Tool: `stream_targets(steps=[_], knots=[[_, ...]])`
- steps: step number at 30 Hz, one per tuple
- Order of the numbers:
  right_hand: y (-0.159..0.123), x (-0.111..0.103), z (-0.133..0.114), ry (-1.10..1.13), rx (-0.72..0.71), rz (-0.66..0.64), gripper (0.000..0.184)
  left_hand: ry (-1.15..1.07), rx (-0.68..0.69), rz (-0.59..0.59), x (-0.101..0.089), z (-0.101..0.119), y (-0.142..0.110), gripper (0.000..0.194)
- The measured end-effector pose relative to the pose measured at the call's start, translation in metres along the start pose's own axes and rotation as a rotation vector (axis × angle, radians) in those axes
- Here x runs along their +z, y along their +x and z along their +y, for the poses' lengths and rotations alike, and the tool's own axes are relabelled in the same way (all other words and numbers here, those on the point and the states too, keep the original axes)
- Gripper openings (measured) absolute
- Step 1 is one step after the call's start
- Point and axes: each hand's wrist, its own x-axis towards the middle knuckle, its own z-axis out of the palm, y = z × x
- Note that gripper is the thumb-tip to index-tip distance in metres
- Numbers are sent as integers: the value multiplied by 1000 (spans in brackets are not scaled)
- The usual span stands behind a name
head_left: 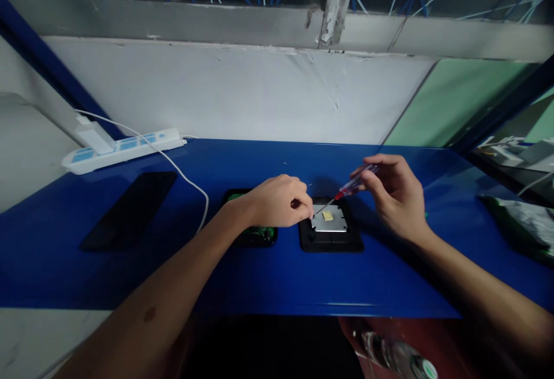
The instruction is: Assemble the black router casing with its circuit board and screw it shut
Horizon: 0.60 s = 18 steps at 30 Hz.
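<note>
A small black device [331, 240] with a silver metal plate [329, 223] and a yellowish pad on top lies on the blue table [277, 275]. My right hand [396, 194] is closed on a red-handled screwdriver [352, 186], whose tip points down at the plate's left corner. My left hand [279, 200] is pinched at that same corner, and whatever its fingertips hold is too small to make out. It partly hides a second black tray with green parts [255, 233] to the left.
A white power strip [123, 149] with a plugged adapter and white cable lies at the back left. A black phone-like slab [130, 209] rests left of the trays. A green bag [519, 223] sits at the right, and a plastic bottle [396, 356] shows below the table edge.
</note>
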Motion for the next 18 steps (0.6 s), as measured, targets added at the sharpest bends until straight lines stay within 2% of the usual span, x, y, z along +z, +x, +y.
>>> stream_targets(steps=[18], knots=[[-2,0,-1,-7,-3,-24,20,-30,-14,-7,0,1,0,32]])
